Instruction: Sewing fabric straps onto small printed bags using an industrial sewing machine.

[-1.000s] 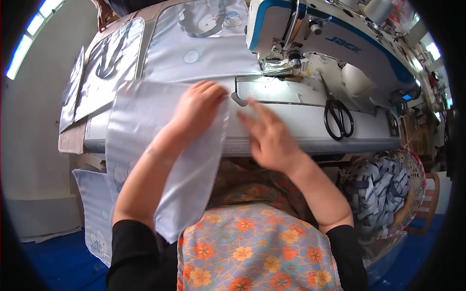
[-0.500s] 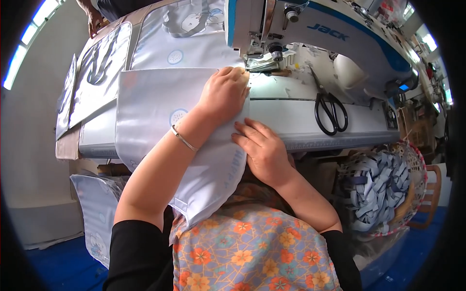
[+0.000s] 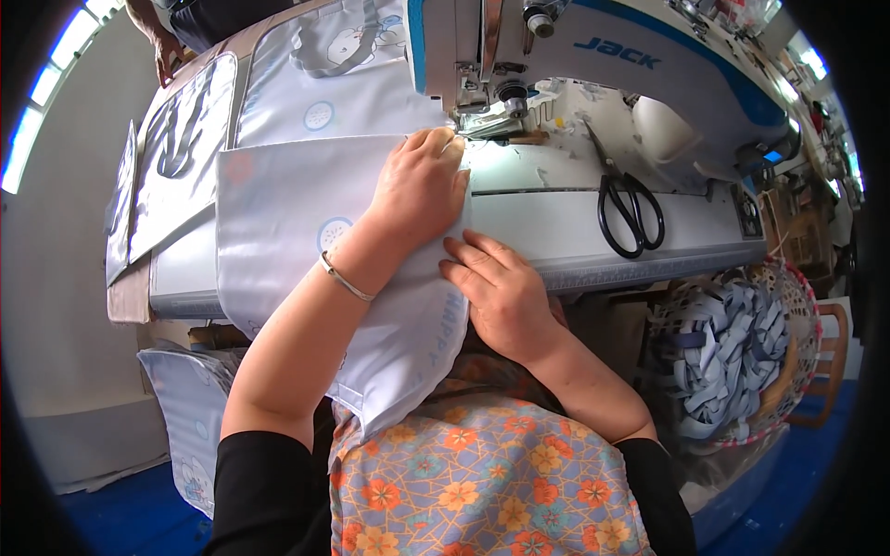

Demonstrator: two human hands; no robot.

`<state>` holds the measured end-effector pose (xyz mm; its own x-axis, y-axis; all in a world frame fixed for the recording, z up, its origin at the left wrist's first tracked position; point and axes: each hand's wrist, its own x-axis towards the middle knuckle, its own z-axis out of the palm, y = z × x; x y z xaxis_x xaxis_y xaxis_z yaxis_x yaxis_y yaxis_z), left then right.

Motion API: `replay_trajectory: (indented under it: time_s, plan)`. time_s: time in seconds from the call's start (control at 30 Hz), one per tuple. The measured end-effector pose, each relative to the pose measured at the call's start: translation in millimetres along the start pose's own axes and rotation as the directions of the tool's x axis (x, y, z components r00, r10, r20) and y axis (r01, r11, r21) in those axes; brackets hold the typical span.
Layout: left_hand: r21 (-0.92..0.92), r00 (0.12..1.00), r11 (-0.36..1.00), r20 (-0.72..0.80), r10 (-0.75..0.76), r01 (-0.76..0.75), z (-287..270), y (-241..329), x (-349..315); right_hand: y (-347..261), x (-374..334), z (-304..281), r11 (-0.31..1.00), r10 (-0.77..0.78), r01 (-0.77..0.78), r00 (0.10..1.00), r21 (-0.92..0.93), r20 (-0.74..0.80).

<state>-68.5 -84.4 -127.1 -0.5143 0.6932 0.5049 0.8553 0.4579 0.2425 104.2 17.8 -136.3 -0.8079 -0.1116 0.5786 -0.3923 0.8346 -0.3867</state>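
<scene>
A pale blue printed fabric piece (image 3: 278, 213) lies across the white sewing machine bed (image 3: 556, 218) and hangs over its front edge toward my lap. My left hand (image 3: 422, 185) presses flat on the fabric, fingertips right at the presser foot (image 3: 482, 116) of the blue-and-white sewing machine (image 3: 593, 56). My right hand (image 3: 496, 292) rests on the fabric's right edge at the table front, fingers laid along the edge. A thin bracelet (image 3: 345, 278) circles my left wrist.
Black scissors (image 3: 626, 208) lie on the machine bed to the right. A basket of pale blue fabric strips (image 3: 732, 357) stands at the right. More printed fabric pieces (image 3: 185, 148) are stacked at the left and behind; another person's arm (image 3: 153, 28) shows at the top left.
My left hand slid the fabric forward up to the presser foot. My right hand moved down from the bed to the fabric's edge at the table front.
</scene>
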Motion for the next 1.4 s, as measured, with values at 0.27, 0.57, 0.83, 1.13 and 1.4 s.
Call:
replay_trajectory:
  time_s: [0.27,0.57,0.83,1.13,1.4]
  plan:
    - [0.014,0.999,0.999,0.043,0.031,-0.032,-3.3,-5.5,4.5,4.1,6.7,-2.9,0.999,0.04,-0.04,0.999,0.016,0.017]
    - [0.038,0.997,0.998,0.064,0.052,-0.055,-0.4,-4.8,-0.2,6.7,11.2,-9.6,0.997,0.07,-0.07,0.997,0.019,0.02]
    - [-0.127,0.959,0.989,0.262,0.11,-0.078,-44.2,5.2,-50.8,10.9,3.1,-12.5,0.998,0.045,-0.044,0.999,-0.039,0.025]
    - [-0.155,0.819,0.987,0.572,0.049,0.05,-140.0,48.2,-141.0,20.0,6.5,-17.0,0.998,0.028,-0.021,0.994,-0.067,0.102]
    - [0.069,0.852,0.994,0.511,-0.113,0.09,-142.2,27.9,-155.1,25.2,10.8,-16.0,0.998,-0.006,0.012,0.996,-0.066,0.087]
